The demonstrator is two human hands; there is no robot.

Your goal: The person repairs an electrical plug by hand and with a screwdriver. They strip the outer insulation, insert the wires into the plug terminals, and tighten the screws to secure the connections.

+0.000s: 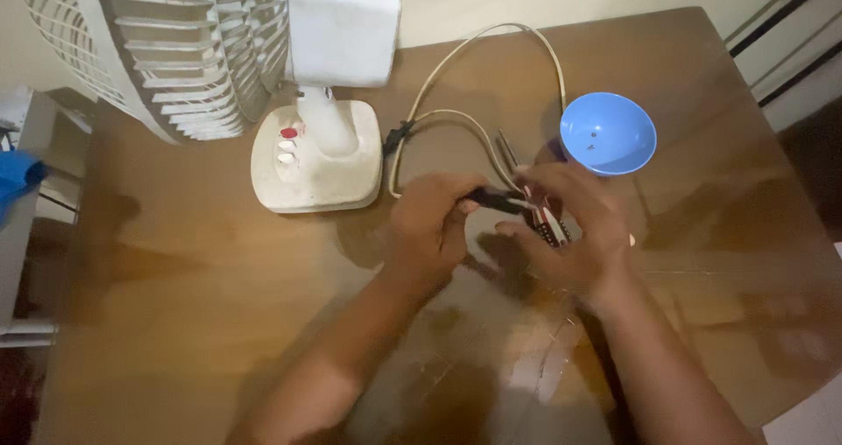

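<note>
Bare forearms; left hand (430,226) pinches slim dark tool (502,201).

No packages, labels, signs or screens in view.

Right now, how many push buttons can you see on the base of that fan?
3, in a short row on the fan base, left of the stem: a red button farthest back, then two white buttons. Others may be hidden.

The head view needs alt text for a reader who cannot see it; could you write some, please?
Two hands meet over a brown table: the left hand grips a dark tool, the right hand holds a small part. Behind them stand a white fan, its looped cord and a blue bowl.
</note>
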